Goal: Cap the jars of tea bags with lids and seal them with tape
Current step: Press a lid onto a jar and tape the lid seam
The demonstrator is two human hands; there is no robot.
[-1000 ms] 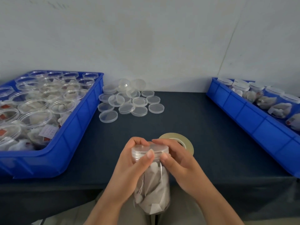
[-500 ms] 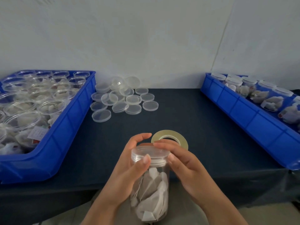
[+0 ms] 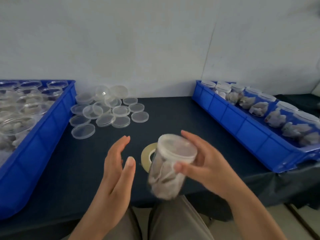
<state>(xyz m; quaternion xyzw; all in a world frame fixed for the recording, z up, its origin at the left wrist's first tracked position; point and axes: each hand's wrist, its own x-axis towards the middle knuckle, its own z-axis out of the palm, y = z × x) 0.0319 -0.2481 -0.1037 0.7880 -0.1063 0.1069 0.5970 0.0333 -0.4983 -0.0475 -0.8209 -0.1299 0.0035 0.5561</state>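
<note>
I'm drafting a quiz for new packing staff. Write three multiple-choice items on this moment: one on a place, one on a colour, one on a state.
1. Where is the tape roll? A. on the table, behind the held jar; B. on the floor; C. round a wrist.
2. What colour are the left crate and right crate? A. green; B. blue; C. red.
3. Which hand grips the jar? A. both; B. only the left; C. only the right.
Answers: 1 A, it lies flat there; 2 B, both walls are blue; 3 C, the right hand wraps it while the left hand is open, apart.
</note>
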